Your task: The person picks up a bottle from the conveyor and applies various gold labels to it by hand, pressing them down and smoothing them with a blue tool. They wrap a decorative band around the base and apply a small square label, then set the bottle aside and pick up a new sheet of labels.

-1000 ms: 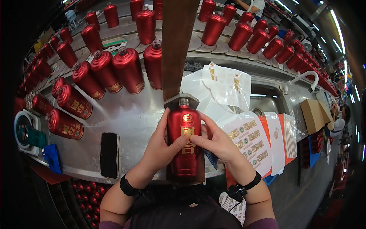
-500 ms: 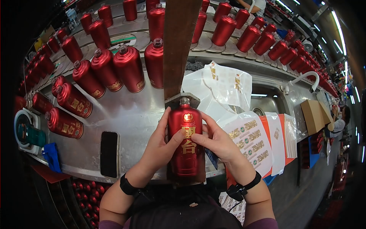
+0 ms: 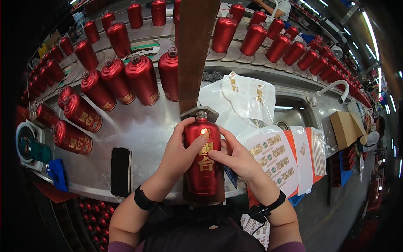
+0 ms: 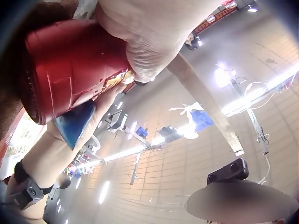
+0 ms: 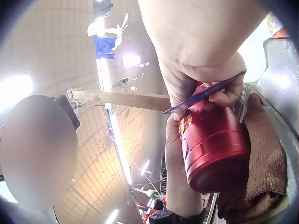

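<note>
Red bottle in hand: one (image 3: 204, 176), lying neck-up in lower centre of the head view, on a brown cloth (image 5: 264, 154) at the near edge of the steel bench (image 3: 138, 126); its neck meets the foot of the wooden post (image 3: 195, 50).
Left hand (image 3: 178, 157): fingers curled round the bottle's left flank, thumb laid across the front on the upper gold character.
Right hand (image 3: 237, 157): fingers wrapped round the right flank, thumb tip meeting the left thumb on the gold lettering; one blue card (image 5: 205, 95) is tucked between these fingers and the bottle.
Standing bottles left of post: four (image 3: 142, 80), uncapped, in a row, upper left of centre.
Lying bottles: at least three (image 3: 82, 112) at the left edge; further ones too dark to count.
Belt bottles: more than twenty (image 3: 254, 40) along the top; exact count not possible.
Phone: one (image 3: 120, 171), face down, lower left.
Label sheets: several fanned (image 3: 275, 157) right of the hands; number unclear.
Tap: one (image 3: 333, 88), upper right.
Change over the last second: both thumbs sit higher on the bottle, so the lower gold character shows uncovered; belt bottles have shifted rightward; the bottle, the row of four and the phone are unmoved.
</note>
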`<state>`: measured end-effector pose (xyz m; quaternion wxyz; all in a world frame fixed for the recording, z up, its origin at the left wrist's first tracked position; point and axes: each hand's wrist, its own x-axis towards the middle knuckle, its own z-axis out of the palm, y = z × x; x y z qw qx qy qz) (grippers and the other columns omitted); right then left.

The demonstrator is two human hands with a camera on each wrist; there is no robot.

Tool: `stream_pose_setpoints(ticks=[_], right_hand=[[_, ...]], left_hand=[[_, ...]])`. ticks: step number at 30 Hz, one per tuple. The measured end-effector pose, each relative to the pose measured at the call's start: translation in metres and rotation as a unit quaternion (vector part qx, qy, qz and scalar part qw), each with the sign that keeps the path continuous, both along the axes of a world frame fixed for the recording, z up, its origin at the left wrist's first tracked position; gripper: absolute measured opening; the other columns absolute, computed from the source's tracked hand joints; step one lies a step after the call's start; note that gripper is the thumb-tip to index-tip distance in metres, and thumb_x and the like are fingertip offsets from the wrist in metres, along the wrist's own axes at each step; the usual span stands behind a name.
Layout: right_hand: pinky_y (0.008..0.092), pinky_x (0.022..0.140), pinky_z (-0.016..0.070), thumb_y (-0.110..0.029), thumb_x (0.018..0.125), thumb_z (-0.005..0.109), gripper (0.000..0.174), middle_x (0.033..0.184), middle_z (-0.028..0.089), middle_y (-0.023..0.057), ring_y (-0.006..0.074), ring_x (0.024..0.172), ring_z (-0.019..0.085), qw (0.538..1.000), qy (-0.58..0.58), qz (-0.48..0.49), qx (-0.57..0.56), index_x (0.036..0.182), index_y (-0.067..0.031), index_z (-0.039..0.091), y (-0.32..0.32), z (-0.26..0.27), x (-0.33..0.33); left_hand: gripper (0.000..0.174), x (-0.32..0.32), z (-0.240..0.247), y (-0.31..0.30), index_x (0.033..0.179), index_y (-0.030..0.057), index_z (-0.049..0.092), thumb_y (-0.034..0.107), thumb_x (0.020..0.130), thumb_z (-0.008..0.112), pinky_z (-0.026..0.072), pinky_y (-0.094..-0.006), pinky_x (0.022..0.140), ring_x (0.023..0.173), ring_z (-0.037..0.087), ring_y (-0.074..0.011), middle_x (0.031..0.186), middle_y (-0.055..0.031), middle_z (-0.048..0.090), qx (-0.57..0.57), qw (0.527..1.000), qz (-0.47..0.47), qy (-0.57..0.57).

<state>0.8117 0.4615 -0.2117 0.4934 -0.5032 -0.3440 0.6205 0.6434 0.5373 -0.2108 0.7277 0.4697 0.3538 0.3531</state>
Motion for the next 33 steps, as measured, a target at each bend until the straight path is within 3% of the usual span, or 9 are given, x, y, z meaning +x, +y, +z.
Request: stream_pose_setpoints(ticks=[5, 7, 12, 15, 18, 19, 23, 28, 33], right_hand=[[0.0171, 0.076, 0.0458, -0.018, 0.090, 0.076, 0.086, 0.125, 0.058, 0.0123, 0.0022, 0.084, 0.055, 1.000, -0.019, 0.011, -0.001, 0.156, -0.0037, 0.023, -0.001, -0.002, 0.003], [0.0169, 0.075, 0.0450, -0.018, 0.090, 0.076, 0.087, 0.125, 0.058, 0.0121, 0.0019, 0.082, 0.053, 1.000, -0.013, 0.004, -0.001, 0.156, -0.0039, 0.023, -0.001, 0.000, 0.001], [0.0165, 0.073, 0.0435, -0.019, 0.089, 0.077, 0.084, 0.119, 0.062, 0.0086, 0.0013, 0.078, 0.051, 1.000, -0.018, -0.004, 0.002, 0.156, -0.0048, 0.027, -0.001, -0.003, 0.004], [0.0169, 0.072, 0.0446, -0.024, 0.094, 0.071, 0.071, 0.113, 0.066, 0.0056, 0.0015, 0.077, 0.052, 0.990, -0.135, 0.039, 0.018, 0.153, -0.0056, 0.035, 0.002, 0.006, 0.022], [0.0191, 0.076, 0.0489, -0.036, 0.103, 0.056, 0.051, 0.109, 0.068, 0.0044, 0.0042, 0.083, 0.058, 0.991, -0.105, -0.072, -0.047, 0.143, -0.0037, 0.050, 0.023, 0.027, 0.052], [0.0216, 0.082, 0.0504, -0.027, 0.100, 0.063, 0.047, 0.109, 0.067, 0.0045, 0.0067, 0.090, 0.061, 0.996, -0.037, -0.078, -0.022, 0.139, -0.0028, 0.052, 0.029, 0.031, 0.059], [0.0238, 0.082, 0.0518, -0.008, 0.088, 0.073, 0.043, 0.108, 0.067, 0.0052, 0.0090, 0.092, 0.062, 0.991, -0.111, -0.028, 0.065, 0.129, -0.0018, 0.059, 0.043, 0.061, 0.043], [0.0247, 0.083, 0.0524, -0.009, 0.083, 0.078, 0.032, 0.100, 0.070, 0.0050, 0.0105, 0.091, 0.065, 0.989, -0.138, 0.041, 0.021, 0.113, -0.0008, 0.069, 0.061, 0.071, 0.030], [0.0258, 0.082, 0.0527, -0.015, 0.085, 0.077, 0.032, 0.099, 0.070, 0.0040, 0.0097, 0.090, 0.063, 0.962, -0.253, 0.096, 0.046, 0.112, 0.0004, 0.067, 0.068, 0.073, 0.022]], left_hand=[[0.048, 0.002, -0.005, 0.001, 0.139, 0.0030, 0.043, 0.016, 0.098, 0.063, 0.0488, -0.0293, 0.096, 0.109, 0.058, -0.0138, 0.122, -0.0094, 0.059, 0.010, 1.000, -0.003, -0.009], [0.054, 0.002, -0.007, 0.002, 0.136, 0.0005, 0.043, 0.018, 0.093, 0.070, 0.0502, -0.0299, 0.094, 0.109, 0.059, -0.0157, 0.121, -0.0124, 0.060, 0.014, 1.000, 0.004, 0.000], [0.057, 0.001, -0.008, 0.003, 0.137, 0.0013, 0.041, 0.019, 0.092, 0.071, 0.0503, -0.0309, 0.094, 0.110, 0.059, -0.0169, 0.122, -0.0133, 0.059, 0.029, 0.999, -0.008, 0.014], [0.061, 0.001, -0.008, 0.004, 0.138, 0.0013, 0.038, 0.019, 0.091, 0.072, 0.0506, -0.0318, 0.095, 0.110, 0.059, -0.0176, 0.123, -0.0140, 0.058, 0.019, 1.000, -0.022, 0.009], [0.062, 0.000, -0.007, 0.005, 0.139, 0.0011, 0.037, 0.019, 0.091, 0.072, 0.0510, -0.0324, 0.094, 0.110, 0.059, -0.0180, 0.123, -0.0145, 0.057, 0.015, 0.999, -0.033, 0.012], [0.062, 0.000, -0.006, 0.005, 0.138, 0.0009, 0.037, 0.019, 0.090, 0.072, 0.0513, -0.0326, 0.094, 0.110, 0.059, -0.0181, 0.123, -0.0146, 0.057, 0.016, 0.999, -0.036, 0.016], [0.063, 0.001, -0.001, 0.006, 0.138, 0.0004, 0.036, 0.018, 0.090, 0.073, 0.0517, -0.0328, 0.094, 0.110, 0.059, -0.0184, 0.123, -0.0149, 0.057, 0.012, 0.999, -0.034, 0.007], [0.065, 0.002, -0.006, 0.005, 0.137, -0.0007, 0.036, 0.020, 0.089, 0.074, 0.0518, -0.0333, 0.094, 0.111, 0.060, -0.0198, 0.123, -0.0160, 0.057, 0.002, 0.999, -0.032, 0.004], [0.068, 0.002, -0.014, 0.007, 0.137, -0.0021, 0.037, 0.024, 0.087, 0.076, 0.0526, -0.0342, 0.093, 0.109, 0.061, -0.0208, 0.122, -0.0168, 0.058, 0.043, 0.999, -0.022, 0.021]])
